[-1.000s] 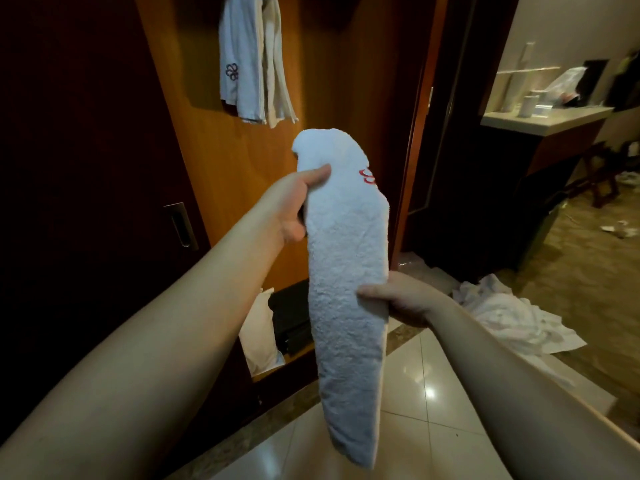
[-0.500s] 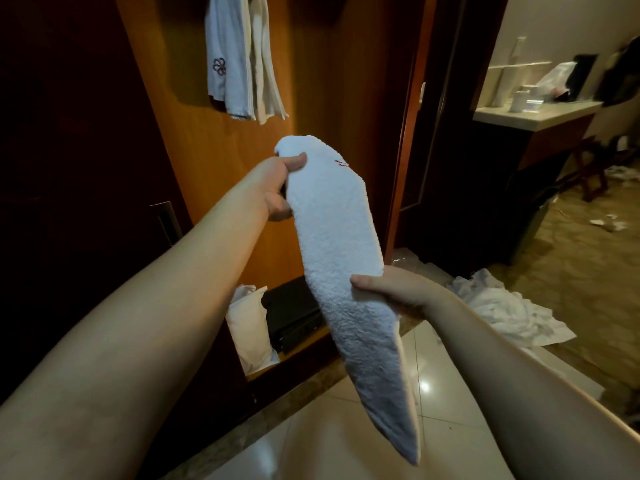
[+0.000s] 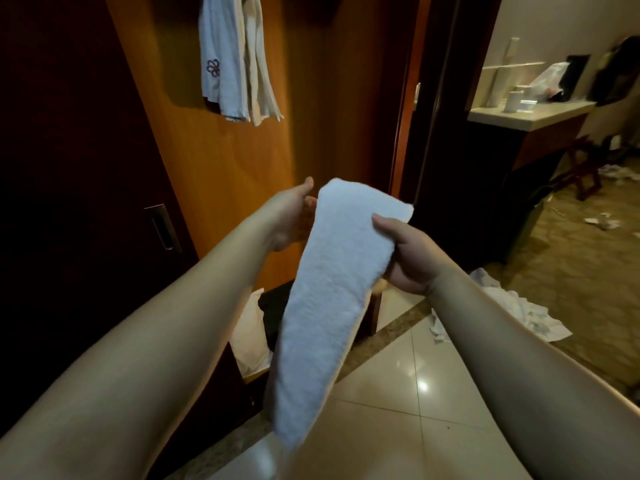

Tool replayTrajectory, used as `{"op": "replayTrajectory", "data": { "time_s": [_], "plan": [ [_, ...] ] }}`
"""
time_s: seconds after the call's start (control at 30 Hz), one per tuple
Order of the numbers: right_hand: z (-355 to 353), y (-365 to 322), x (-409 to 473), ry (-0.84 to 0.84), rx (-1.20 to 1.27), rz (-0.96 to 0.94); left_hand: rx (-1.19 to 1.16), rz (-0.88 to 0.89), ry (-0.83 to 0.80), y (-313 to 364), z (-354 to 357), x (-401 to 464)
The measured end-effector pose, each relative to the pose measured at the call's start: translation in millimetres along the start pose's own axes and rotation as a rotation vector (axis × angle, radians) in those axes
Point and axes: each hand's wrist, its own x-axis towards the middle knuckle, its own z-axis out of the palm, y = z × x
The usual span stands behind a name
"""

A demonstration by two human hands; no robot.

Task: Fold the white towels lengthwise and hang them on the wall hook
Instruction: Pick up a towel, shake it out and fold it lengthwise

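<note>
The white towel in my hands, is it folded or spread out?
Folded. The towel hangs as one narrow, thick strip, gripped near its top by the right hand; the left hand is beside it.

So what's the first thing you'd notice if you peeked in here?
A long folded white towel right in the middle, gripped by the right hand near its top, the left hand beside it. Above, more towels hang on the orange wooden wall, and crumpled white linen lies on the floor to the right.

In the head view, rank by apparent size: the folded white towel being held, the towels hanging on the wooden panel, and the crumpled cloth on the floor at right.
1. Folded white towel, though closest to the camera.
2. Hanging towels.
3. Crumpled cloth, close to the hanging towels; their order is unsure.
</note>
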Motion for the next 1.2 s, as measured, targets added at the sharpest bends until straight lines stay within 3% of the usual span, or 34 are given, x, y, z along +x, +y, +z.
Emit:
{"op": "replayTrajectory", "data": {
  "time_s": [0.17,0.27,0.33,0.53,0.7,0.87,1.0,1.13,1.2],
  "plan": [
    [20,-20,6,0.195,-0.221,-0.131,0.064,0.279,0.364,-18,16,-16],
    [35,-40,11,0.285,-0.413,-0.211,0.007,0.453,0.462,-31,30,-41],
    [44,-52,18,0.335,-0.490,-0.259,-0.048,0.481,0.359,-40,41,-56],
    [70,-88,31,0.424,-0.714,-0.376,-0.277,0.353,-0.050,-52,83,-57],
    [89,-123,41,0.506,-0.653,-0.420,-0.514,0.248,-0.269,-39,113,-45],
    [96,-149,39,0.568,-0.408,-0.483,-0.707,0.255,-0.218,-3,126,-35],
    [80,-161,34,0.530,-0.280,-0.516,-0.722,0.322,-0.012,30,115,-28],
    [49,-161,34,0.585,-0.262,-0.532,-0.837,0.330,0.183,50,102,-18],
    [35,-156,36,0.622,-0.328,-0.530,-0.814,0.324,0.188,57,101,-18]
  ]
}}
